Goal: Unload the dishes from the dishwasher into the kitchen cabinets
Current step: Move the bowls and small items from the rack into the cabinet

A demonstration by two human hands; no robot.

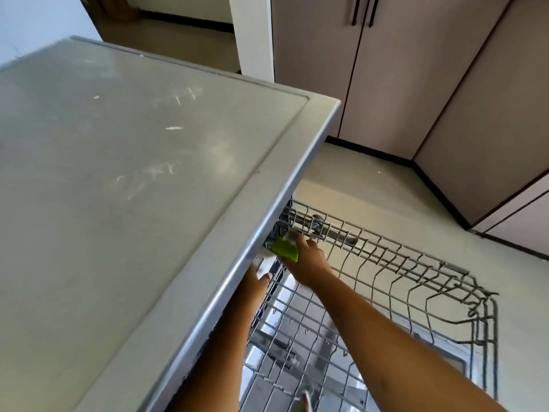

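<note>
The wire dishwasher rack (pixel 416 281) is pulled out from under the counter and looks nearly bare. My right hand (pixel 309 257) is at the rack's inner end, gripping a lime-green dish (pixel 285 248) just below the counter edge. My left hand (pixel 257 278) reaches under the counter beside it, fingers on a white dish (pixel 264 263) that is mostly hidden by the counter. Another small item (pixel 307 396) shows at the bottom of the rack, blurred.
A grey steel counter top (pixel 133 173) fills the left of the view and overhangs the dishwasher. Beige cabinet doors with dark handles (pixel 362 10) stand across the floor at the back and right. Pale floor (pixel 371 179) lies beyond the rack.
</note>
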